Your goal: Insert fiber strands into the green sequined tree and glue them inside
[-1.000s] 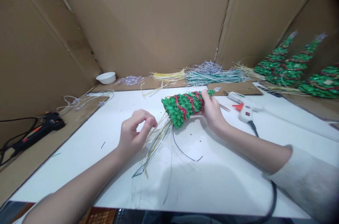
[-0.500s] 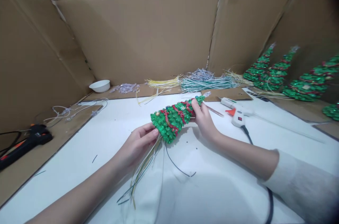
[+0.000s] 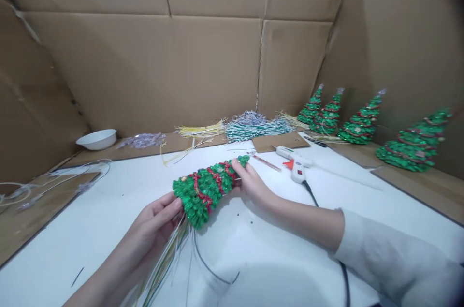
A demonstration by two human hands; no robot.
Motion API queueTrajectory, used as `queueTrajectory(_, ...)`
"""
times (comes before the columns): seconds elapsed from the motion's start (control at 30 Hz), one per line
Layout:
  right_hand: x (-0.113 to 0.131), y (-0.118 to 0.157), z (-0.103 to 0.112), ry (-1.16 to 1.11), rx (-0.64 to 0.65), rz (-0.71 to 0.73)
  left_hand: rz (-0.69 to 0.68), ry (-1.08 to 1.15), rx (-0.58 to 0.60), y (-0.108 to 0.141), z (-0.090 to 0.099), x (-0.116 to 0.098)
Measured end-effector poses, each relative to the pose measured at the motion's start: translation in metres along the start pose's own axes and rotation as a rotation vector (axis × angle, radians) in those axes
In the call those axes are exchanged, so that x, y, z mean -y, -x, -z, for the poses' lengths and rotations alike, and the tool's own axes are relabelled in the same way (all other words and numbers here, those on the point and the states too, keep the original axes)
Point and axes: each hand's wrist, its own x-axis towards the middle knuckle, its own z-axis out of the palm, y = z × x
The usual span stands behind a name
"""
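A small green beaded Christmas tree (image 3: 203, 188) with red garland lies tilted between my hands, its tip pointing up and to the right. My left hand (image 3: 159, 217) is closed around the base end, thumb on the near edge. Near the tip, my right hand (image 3: 253, 183) pinches the tree with its thumb on top; the other fingers are partly hidden behind it. A bundle of thin yellow, white and green wires (image 3: 165, 261) hangs down from the base. One dark wire (image 3: 212, 270) curves away to the right over the white table.
A white glue gun (image 3: 299, 171) with an orange trigger lies right of my hands, its black cord running forward. Wire bundles (image 3: 257, 128), clear beads (image 3: 145, 140) and a white bowl (image 3: 97, 139) line the back. Several finished trees (image 3: 358, 123) stand along the right cardboard wall.
The view has turned to the right, so most things sit farther left and more trees show. Both hands keep hold of the tree, whose pose is nearly the same.
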Motion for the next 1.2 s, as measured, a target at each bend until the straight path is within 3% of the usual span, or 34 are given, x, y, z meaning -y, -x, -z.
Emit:
queueTrajectory(0.2, 0.0, -0.003, 0.001, -0.032, 0.079, -0.192, 0.027, 0.012, 0.001, -0.002, 0.004, 0.004)
queueTrajectory(0.33, -0.002, -0.005, 0.003, 0.057, 0.114, -0.316, 0.028, 0.055, -0.025, 0.0, -0.003, 0.008)
queueTrajectory(0.47, -0.005, -0.009, 0.005, 0.129, 0.133, -0.331, 0.014, 0.094, -0.111, 0.003, -0.013, 0.014)
queueTrajectory(0.63, -0.003, -0.014, 0.001, 0.195, 0.165, -0.345, -0.008, 0.119, -0.231, 0.01, -0.01, 0.01)
queueTrajectory(0.73, 0.005, -0.008, 0.007, 0.265, 0.206, -0.395, 0.037, 0.188, -0.284, 0.013, -0.009, 0.0)
queueTrajectory(0.83, 0.028, -0.005, 0.026, 0.473, 0.145, -0.434, 0.058, 0.208, -0.313, 0.015, -0.008, -0.007)
queueTrajectory(0.9, 0.053, -0.012, 0.037, 0.667, 0.1, -0.324, 0.069, 0.183, -0.299, 0.015, -0.006, -0.007)
queueTrajectory(0.97, 0.079, -0.032, 0.037, 0.938, 0.076, -0.062, 0.078, 0.168, -0.269, 0.015, -0.003, -0.004)
queueTrajectory(1.07, 0.102, -0.08, 0.012, 1.613, 0.19, 0.353, 0.074, 0.166, -0.215, 0.016, -0.001, -0.001)
queueTrajectory(1.2, 0.084, -0.148, -0.038, 1.852, 0.3, 0.383, 0.062, 0.14, -0.21, 0.013, 0.001, 0.0)
